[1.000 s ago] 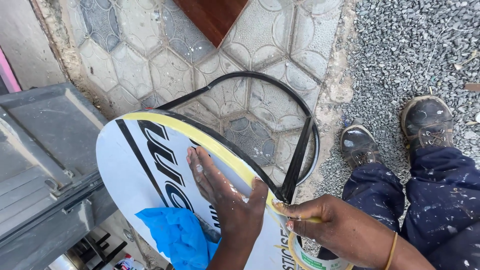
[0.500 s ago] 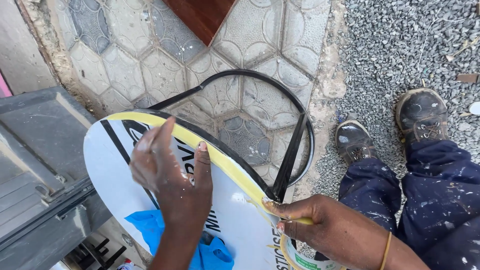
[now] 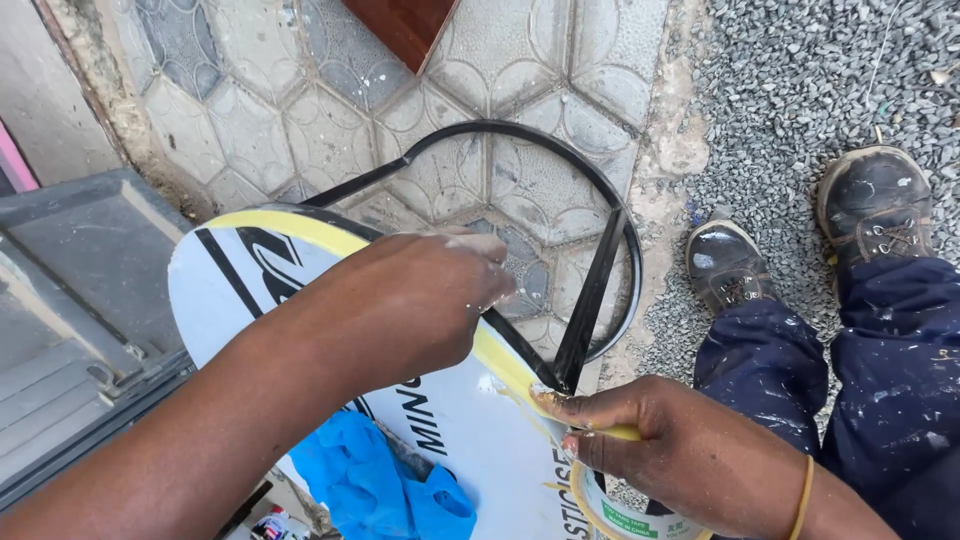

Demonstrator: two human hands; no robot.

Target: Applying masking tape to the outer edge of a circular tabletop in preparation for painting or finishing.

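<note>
The yellow tape strip runs along the white round sign board's rim, above the black metal frame. My left hand presses it down, fingers closed on the edge. My right hand grips the tape roll.
</note>
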